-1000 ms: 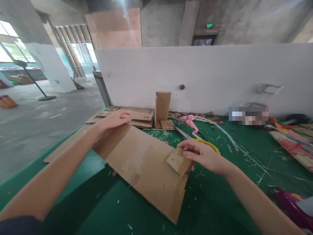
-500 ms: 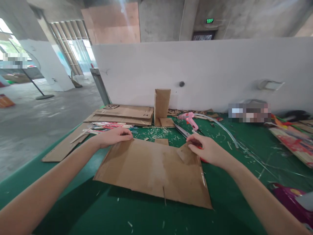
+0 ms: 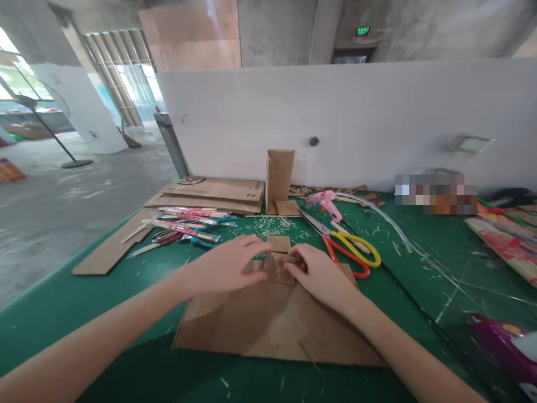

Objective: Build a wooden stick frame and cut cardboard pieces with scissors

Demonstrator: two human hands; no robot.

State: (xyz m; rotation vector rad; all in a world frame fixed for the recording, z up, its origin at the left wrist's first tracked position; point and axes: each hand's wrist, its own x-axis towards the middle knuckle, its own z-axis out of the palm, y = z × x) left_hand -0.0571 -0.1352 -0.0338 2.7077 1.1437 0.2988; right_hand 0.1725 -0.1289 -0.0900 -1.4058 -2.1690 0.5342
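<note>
A: How do the hands stand over the corrugated cardboard sheet (image 3: 268, 333)?

B: Right hand (image 3: 319, 273): thumb and fingers closed on the right edge of a small cardboard square (image 3: 279, 274). Left hand (image 3: 229, 264): thumb and fingers parted widely at the square's left side; contact cannot be told.

A: Why this arrangement?

B: Presumably the pinch governs the square's position, while the opposite hand guards its other side. The sheet lies on the green table (image 3: 168, 387), directly before the person, probably for support and easy reach. The yellow-and-red-handled scissors (image 3: 316, 224) and pink hot-glue gun (image 3: 326, 202) lie to the right, perhaps within convenient reach of the right hand.

A: And the appearance of the pieces?

B: Sheet: plain brown, broad, with a paler central patch and a torn strip at its near edge. Square: brown, flat, overlapping the middle of the sheet's far edge. Just beyond it lies a second small cardboard piece (image 3: 278, 243).
</note>
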